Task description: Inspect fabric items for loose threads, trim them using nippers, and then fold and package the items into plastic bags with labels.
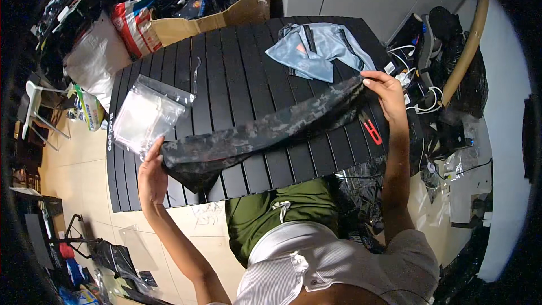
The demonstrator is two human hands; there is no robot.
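A long dark camouflage cloth (pixel 265 130) is stretched across the slatted black table (pixel 226 85), its right end higher and farther away than its left. My left hand (pixel 152 176) pinches the left end between thumb and fingers, and a loose corner droops below it. At the other end, my right hand (pixel 388 95) grips the cloth's tip with thumb and forefinger. Just left of my right forearm lie red thread snips (pixel 371 130). Beyond my left hand is a stack of clear plastic bags (pixel 148 114). A crumpled light blue cloth (pixel 324 51) with dark trim rests near my right fingertips.
Behind the table stands an open cardboard box (pixel 212 25) stuffed with dark packaged items. White cables and plugs (pixel 409 73) crowd the table's right edge. A white chair (pixel 42 110) is at far left. A tan pole (pixel 466 51) leans at right.
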